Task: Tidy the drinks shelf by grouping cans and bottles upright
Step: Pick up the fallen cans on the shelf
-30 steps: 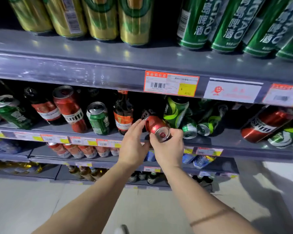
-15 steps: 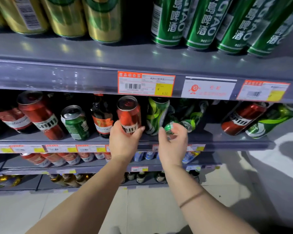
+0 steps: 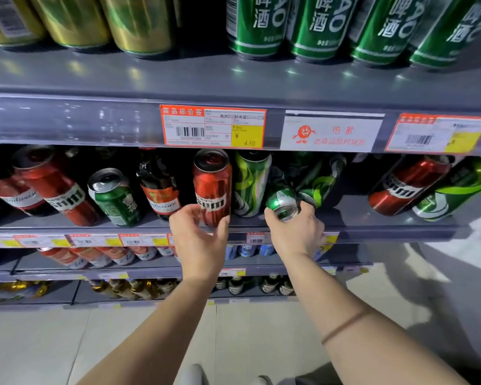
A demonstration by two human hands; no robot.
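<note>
Upright, the red can (image 3: pixel 212 187) stands between the left hand's (image 3: pixel 199 241) spread fingers; the right hand (image 3: pixel 296 234) grips a toppled green can (image 3: pixel 282 204).

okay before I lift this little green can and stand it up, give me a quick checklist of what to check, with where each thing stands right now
1. Right hand on the small green can: ok, fingers wrap its end.
2. Can upright: not ok, it lies on its side, end toward the camera.
3. Red can standing: ok, upright at the shelf front.
4. Left hand off the red can: cannot tell, fingers spread right at its base.
5. Neighbours clear of the lift: not ok, a tipped dark green can leans beside it.
6. Free upright spot: cannot tell, space behind is dark.
</note>
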